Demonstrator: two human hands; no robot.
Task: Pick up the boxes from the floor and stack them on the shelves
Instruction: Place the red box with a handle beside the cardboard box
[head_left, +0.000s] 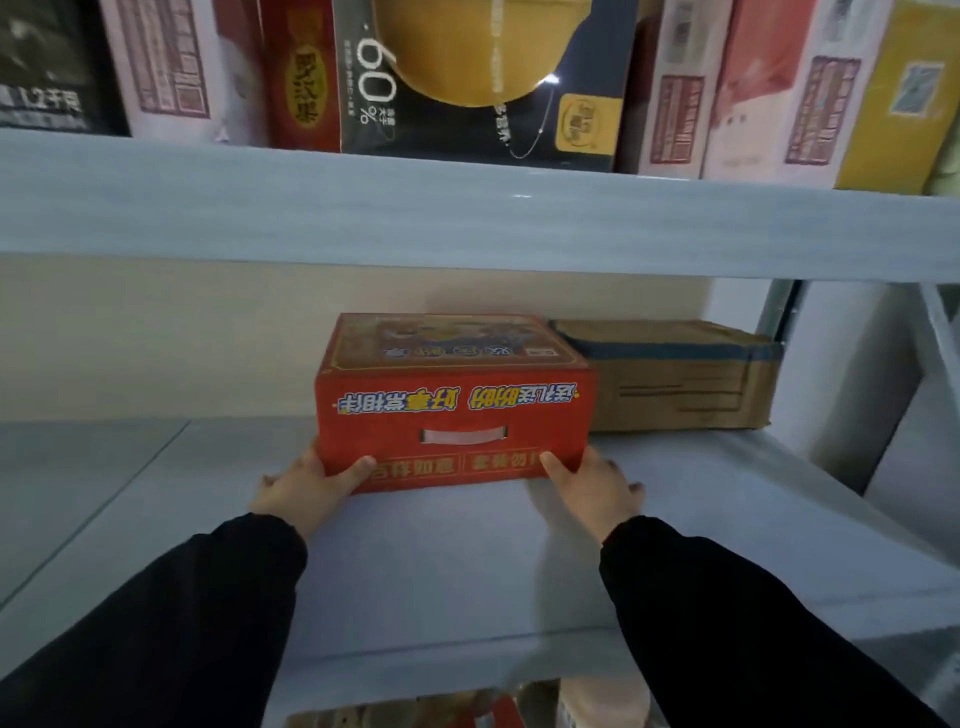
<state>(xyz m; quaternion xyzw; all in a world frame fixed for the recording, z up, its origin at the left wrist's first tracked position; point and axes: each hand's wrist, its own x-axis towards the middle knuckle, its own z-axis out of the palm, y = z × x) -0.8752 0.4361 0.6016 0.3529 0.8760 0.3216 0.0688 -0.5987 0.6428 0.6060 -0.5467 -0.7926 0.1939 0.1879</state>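
Two boxes on shelf (415, 571): red box (452, 410), brown carton (675, 389). Left hand (306, 486), right hand (592, 486) grip red box corners.

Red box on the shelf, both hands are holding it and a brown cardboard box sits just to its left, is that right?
Not quite: the head view shows the brown cardboard box to the right of the red box, not the left. The left hand and right hand do both hold it.

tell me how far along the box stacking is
Done: upper shelf packed with boxes; a brown carton sits on the middle shelf. In hand: left hand and right hand grip the red box beside it. Left: floor is out of view, so cannot tell.
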